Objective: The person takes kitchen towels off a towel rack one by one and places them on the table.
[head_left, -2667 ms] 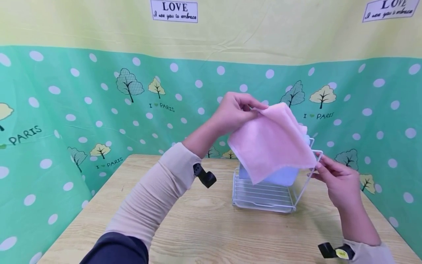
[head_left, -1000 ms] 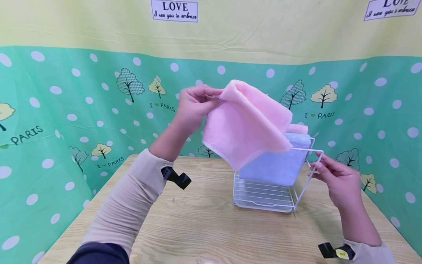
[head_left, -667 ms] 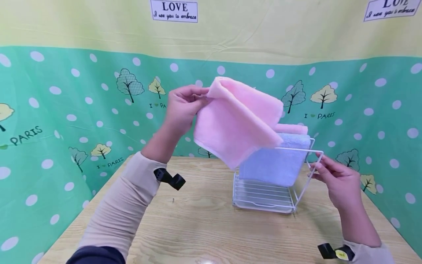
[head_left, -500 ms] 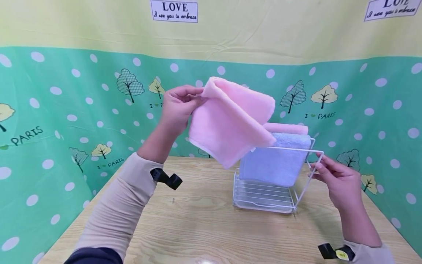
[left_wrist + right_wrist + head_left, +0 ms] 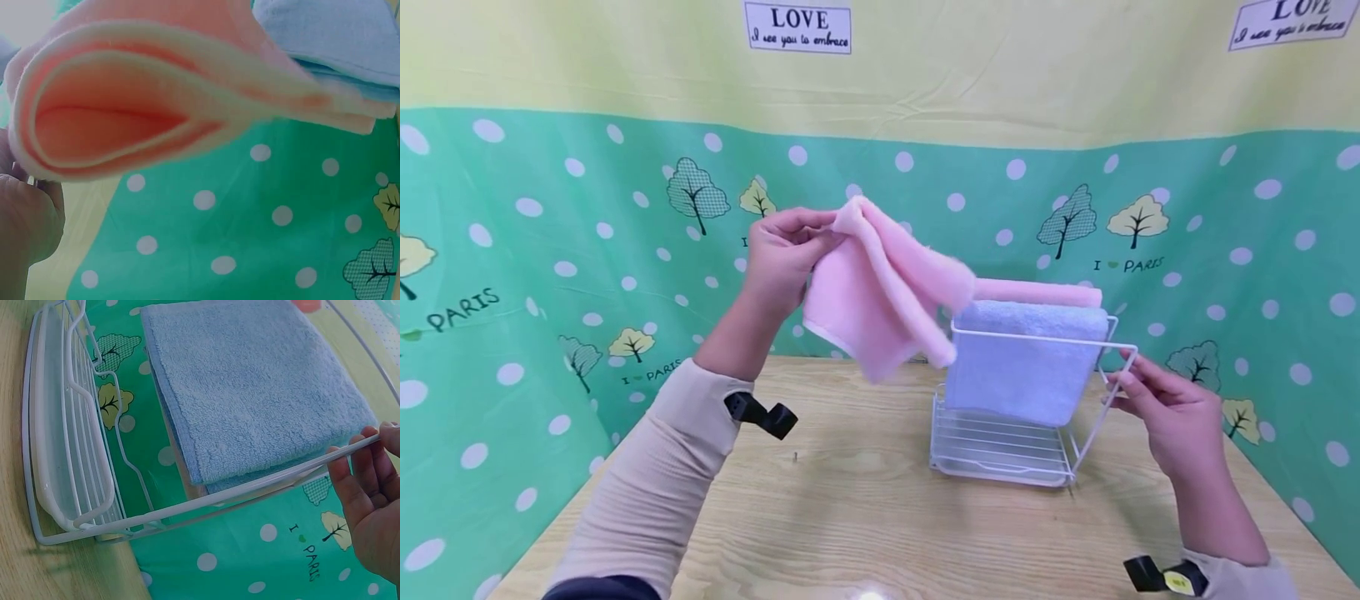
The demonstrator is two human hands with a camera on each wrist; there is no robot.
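My left hand [image 5: 786,254] pinches the upper left corner of a pink towel [image 5: 880,292], which hangs folded in the air left of the rack. In the left wrist view, the towel [image 5: 144,37] shows its looped fold edge. A white wire rack [image 5: 1101,433] stands on the table, and my right hand [image 5: 1180,412] grips its right upright near the top. The right wrist view shows thumb and fingers of the right hand [image 5: 369,487] around the wire. A blue towel [image 5: 1026,367] drapes over a bar of the rack, and another pink towel [image 5: 1045,292] hangs behind it.
Under the rack's wire shelf lies a pale tray [image 5: 56,425]. The wooden table [image 5: 865,508] reaches back to a green and yellow patterned curtain [image 5: 820,175]. A tiny dark speck [image 5: 795,456] lies on the table to the left.
My left hand has drawn the pink towel left, away from the rack's front bar, uncovering the blue towel and the pink one behind. The right hand keeps its grip on the rack.
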